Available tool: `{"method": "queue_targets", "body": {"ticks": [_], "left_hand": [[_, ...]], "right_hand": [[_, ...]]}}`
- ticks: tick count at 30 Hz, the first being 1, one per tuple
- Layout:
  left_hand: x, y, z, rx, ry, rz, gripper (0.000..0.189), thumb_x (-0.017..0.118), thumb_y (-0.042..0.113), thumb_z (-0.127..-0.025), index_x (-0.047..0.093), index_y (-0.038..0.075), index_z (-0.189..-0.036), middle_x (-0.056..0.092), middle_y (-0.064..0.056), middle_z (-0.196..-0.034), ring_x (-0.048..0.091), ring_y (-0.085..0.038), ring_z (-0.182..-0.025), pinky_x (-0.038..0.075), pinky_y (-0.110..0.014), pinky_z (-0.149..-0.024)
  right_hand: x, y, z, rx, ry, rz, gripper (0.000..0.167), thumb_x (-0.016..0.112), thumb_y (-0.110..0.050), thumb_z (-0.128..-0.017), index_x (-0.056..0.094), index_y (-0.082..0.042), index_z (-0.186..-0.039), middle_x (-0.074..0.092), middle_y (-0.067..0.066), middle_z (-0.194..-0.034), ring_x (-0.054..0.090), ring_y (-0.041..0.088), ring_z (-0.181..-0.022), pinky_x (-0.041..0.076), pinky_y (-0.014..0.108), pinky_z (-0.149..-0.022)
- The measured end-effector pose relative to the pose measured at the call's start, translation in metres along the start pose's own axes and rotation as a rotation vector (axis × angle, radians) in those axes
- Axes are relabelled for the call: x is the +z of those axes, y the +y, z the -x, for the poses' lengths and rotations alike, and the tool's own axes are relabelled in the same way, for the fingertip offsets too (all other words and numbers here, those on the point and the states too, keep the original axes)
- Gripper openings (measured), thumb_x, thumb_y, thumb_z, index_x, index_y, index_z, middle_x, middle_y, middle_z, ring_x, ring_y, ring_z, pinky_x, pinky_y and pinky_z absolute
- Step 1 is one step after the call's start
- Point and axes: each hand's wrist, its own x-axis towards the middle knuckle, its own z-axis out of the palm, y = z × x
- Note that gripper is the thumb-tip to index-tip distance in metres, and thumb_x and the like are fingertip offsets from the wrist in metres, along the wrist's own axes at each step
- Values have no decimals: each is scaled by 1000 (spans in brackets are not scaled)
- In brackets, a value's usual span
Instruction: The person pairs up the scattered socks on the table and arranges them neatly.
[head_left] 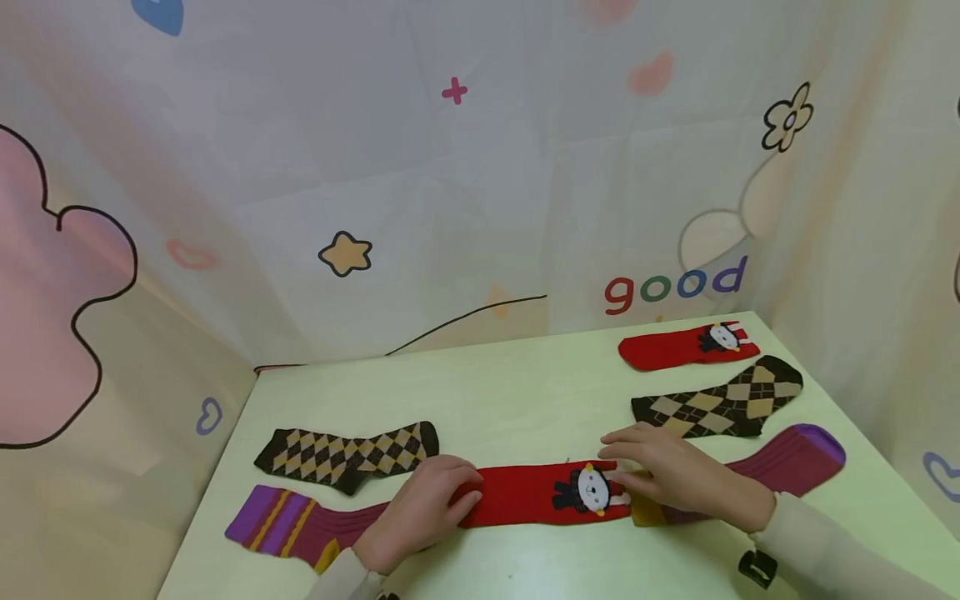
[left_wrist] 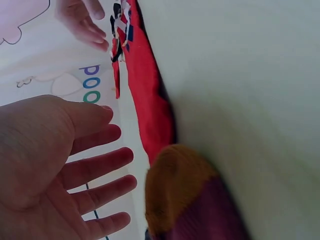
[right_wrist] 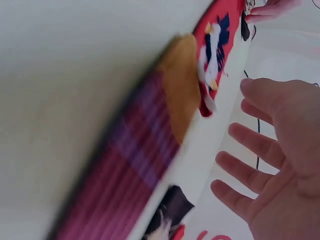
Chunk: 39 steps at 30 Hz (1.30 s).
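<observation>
A red sock [head_left: 517,496] with a white-faced cartoon animal lies flat across the middle of the table. My left hand [head_left: 423,508] is over its left end; in the left wrist view the fingers [left_wrist: 105,160] are extended, gripping nothing. At the animal end hovers my right hand [head_left: 667,467], its fingers [right_wrist: 252,145] spread and holding nothing in the right wrist view. Partly under the left forearm lies a striped purple sock [head_left: 277,525] with mustard bands. Another purple sock [head_left: 787,458] with a mustard patch [right_wrist: 180,75] passes beneath the right hand.
One argyle sock [head_left: 330,454] lies behind the left purple sock. A second argyle sock [head_left: 705,404] and another red animal sock [head_left: 667,350] lie at the right rear. The pale table [head_left: 480,400] meets a patterned curtain [head_left: 420,167] behind and at both sides.
</observation>
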Motion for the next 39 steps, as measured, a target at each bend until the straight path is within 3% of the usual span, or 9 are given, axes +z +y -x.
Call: {"method": "queue_targets", "body": {"ticks": [7,18,22,28,39], "left_hand": [[-7,9,-17,-16,18,36,20,70,24,-99,76,13,-114,74,1,-115,66,-19,-110,53,-41,-99],[-11,28,-60,-16,65,29,31,67,26,-101,69,13,-129,69,-2,-130,65,-21,-118,52,-42,-101],[-10,33,-75,-7,92,20,33,66,27,-101,67,14,-132,68,-3,-132,64,-21,-118,54,-39,-99],[-6,39,-97,-1,138,18,35,65,28,-102,66,15,-135,66,-2,-134,65,-20,-118,55,-36,-96],[-5,51,-141,-15,183,34,38,62,33,-103,64,17,-137,64,-2,-137,64,-18,-119,56,-34,-94]], "right_hand": [[-19,6,-3,16,41,82,32,78,-20,-92,74,-14,-123,69,6,-126,63,31,-117,53,54,-96],[-46,20,-11,-51,175,167,42,83,-20,-87,71,-15,-127,70,6,-124,66,28,-113,57,47,-92],[-53,27,-12,-45,186,190,43,83,-19,-87,70,-12,-128,70,8,-124,66,29,-112,58,47,-90],[-65,45,-13,-1,189,191,46,82,-21,-89,68,-12,-132,67,10,-129,64,32,-117,58,48,-88],[-95,82,-17,-3,267,240,50,85,-15,-85,67,-5,-131,66,19,-127,64,42,-115,58,54,-85]]}}
